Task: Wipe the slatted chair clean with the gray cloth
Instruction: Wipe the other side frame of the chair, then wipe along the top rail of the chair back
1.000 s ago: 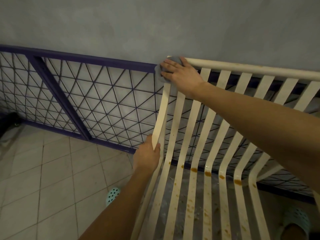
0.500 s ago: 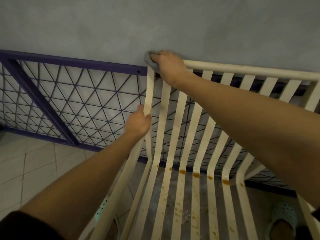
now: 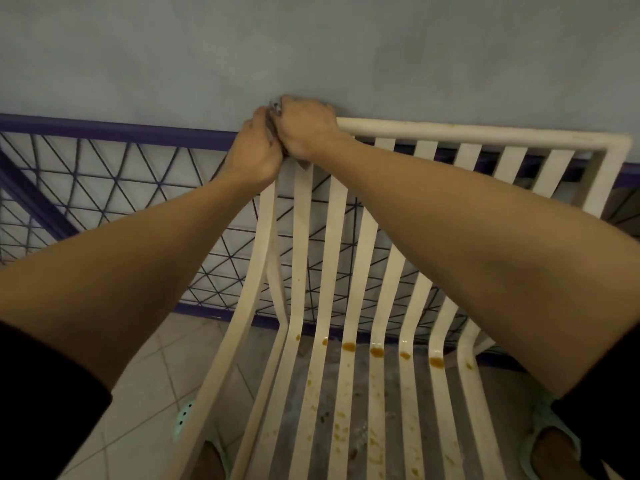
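The cream slatted chair (image 3: pixel 334 237) stands in front of me, its back against the wall. Orange-brown stains (image 3: pixel 376 351) sit along the bend of the slats, and smaller spots dot the seat. Both hands meet at the back's top left corner. My right hand (image 3: pixel 306 128) presses the gray cloth (image 3: pixel 276 107) over that corner; only a small bit of cloth shows between the hands. My left hand (image 3: pixel 254 150) is closed around the top of the chair's left upright, touching the right hand.
A purple metal grille (image 3: pixel 121 188) leans on the grey wall (image 3: pixel 346 46) behind and left of the chair. The tiled floor (image 3: pixel 138 410) lies to the left. My feet in pale green sandals (image 3: pixel 183 415) stand on both sides of the seat.
My left hand slid up the left upright from mid-height to the top corner. My right hand kept the cloth on that corner. The view shifted right and closer.
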Tool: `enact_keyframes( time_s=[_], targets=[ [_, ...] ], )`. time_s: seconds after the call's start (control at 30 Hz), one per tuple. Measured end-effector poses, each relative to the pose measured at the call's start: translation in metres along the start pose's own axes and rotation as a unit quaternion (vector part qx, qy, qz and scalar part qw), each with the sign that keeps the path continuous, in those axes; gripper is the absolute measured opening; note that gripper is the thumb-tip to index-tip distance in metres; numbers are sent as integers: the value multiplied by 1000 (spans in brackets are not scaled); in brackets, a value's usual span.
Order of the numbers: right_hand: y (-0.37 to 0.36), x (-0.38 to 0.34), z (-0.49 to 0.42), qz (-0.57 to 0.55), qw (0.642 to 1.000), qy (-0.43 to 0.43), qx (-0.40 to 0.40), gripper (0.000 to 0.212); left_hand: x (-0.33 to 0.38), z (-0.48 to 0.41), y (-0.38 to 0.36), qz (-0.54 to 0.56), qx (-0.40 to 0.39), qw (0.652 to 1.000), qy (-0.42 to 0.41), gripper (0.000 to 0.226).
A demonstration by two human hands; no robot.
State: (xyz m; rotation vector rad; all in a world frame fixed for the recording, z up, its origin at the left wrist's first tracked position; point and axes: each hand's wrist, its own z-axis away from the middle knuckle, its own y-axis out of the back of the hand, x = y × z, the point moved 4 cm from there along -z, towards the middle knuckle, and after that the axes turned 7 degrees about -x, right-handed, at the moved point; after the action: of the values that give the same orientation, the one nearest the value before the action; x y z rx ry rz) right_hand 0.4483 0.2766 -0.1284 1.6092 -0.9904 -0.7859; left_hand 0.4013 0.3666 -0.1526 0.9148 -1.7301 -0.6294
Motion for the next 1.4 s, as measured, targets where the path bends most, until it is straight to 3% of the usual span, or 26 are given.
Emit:
enact_keyframes(
  time_s=[0.17, 0.3, 0.47, 0.67, 0.8, 0.9, 1.03, 1.17, 1.4],
  targets=[
    [3, 2, 11, 3, 1000, -25, 18, 35, 5, 0, 2, -31, 20, 999, 11, 46],
    [5, 2, 19, 3, 1000, -10, -16, 43, 4, 7, 5, -45, 16, 999, 18, 58],
    [12, -5, 34, -25, 999, 18, -29, 45, 15, 16, 24, -60, 17, 998, 31, 37],
    [25, 9, 48, -52, 997, 29, -58, 31, 36, 7, 33, -239, -62, 969, 28, 23],
    [27, 14, 47, 28, 996, 9, -83, 26, 47, -1, 13, -189, -163, 967, 59, 47],
    [34, 18, 50, 1, 997, -5, -74, 28, 46, 7, 2, -123, -114, 984, 65, 52],
    [23, 21, 62, 8, 999, 1, -51, 36, 46, 11, -1, -153, -98, 982, 44, 43],
    [11, 32, 85, 74, 997, 9, 0, 55, 47, 11, -4, -186, -96, 977, 31, 50],
    [22, 44, 75, 18, 999, -9, -30, 41, 44, 13, -3, -202, -91, 975, 34, 57]
  ],
)
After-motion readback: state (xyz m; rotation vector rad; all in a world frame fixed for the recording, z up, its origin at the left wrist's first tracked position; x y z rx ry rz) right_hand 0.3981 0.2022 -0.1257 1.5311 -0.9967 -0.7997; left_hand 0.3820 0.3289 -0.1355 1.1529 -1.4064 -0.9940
